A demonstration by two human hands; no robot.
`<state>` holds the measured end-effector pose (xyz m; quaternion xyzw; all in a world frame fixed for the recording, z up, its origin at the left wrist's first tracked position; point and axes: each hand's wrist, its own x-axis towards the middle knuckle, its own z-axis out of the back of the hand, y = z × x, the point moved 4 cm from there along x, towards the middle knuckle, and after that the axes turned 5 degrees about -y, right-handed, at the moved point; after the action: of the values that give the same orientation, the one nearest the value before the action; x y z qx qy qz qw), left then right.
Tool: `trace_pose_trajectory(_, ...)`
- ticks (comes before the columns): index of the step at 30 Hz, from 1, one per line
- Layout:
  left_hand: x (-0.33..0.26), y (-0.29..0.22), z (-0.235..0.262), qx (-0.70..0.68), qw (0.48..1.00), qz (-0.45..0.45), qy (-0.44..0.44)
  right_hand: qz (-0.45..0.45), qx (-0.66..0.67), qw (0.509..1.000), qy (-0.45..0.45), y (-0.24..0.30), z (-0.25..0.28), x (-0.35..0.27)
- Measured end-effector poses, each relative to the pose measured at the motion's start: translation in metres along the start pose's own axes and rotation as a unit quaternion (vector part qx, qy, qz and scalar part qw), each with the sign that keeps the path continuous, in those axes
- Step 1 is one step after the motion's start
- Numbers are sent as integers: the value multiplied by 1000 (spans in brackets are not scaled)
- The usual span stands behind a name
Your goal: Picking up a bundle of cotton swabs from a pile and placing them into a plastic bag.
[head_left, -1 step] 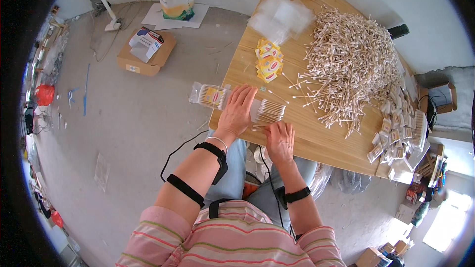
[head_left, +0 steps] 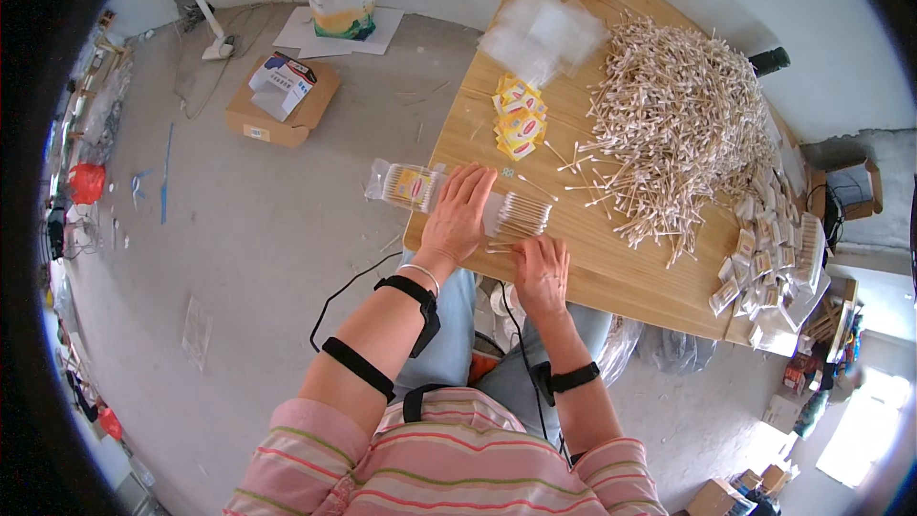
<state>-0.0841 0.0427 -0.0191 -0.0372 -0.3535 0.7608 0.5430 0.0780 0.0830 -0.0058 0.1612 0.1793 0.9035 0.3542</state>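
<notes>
My left hand lies across a clear plastic bag, its fingers reaching over the top and its thumb hidden. Packed cotton swabs and a yellow-and-white card show in the bag's left part, which juts past the table's left edge. Right of that hand, a flat row of cotton swabs lies at the bag's other end. My right hand is closed at the table's front edge, with a few loose swabs at its fingertips. Its fingers partly hide what they grip.
A big heap of cotton swabs covers the table's right side. Yellow cards and clear empty bags lie farther back. Filled packs are piled at the right end. A cardboard box stands on the floor, left.
</notes>
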Motion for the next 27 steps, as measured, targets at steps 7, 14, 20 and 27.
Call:
trace_pose_trajectory(7,1,-2,1,13,1000,3,-9,-68,118,983,-121,-17,24,3)
trace_pose_trajectory(14,2,-3,3,16,1000,-9,-14,-6,99,993,-61,5,14,-7)
trace_pose_trajectory(20,3,-4,1,29,1000,0,-2,19,49,996,-74,0,14,7)
trace_pose_trajectory(27,3,-3,3,12,1000,-7,-9,102,3,993,-51,9,0,-13)
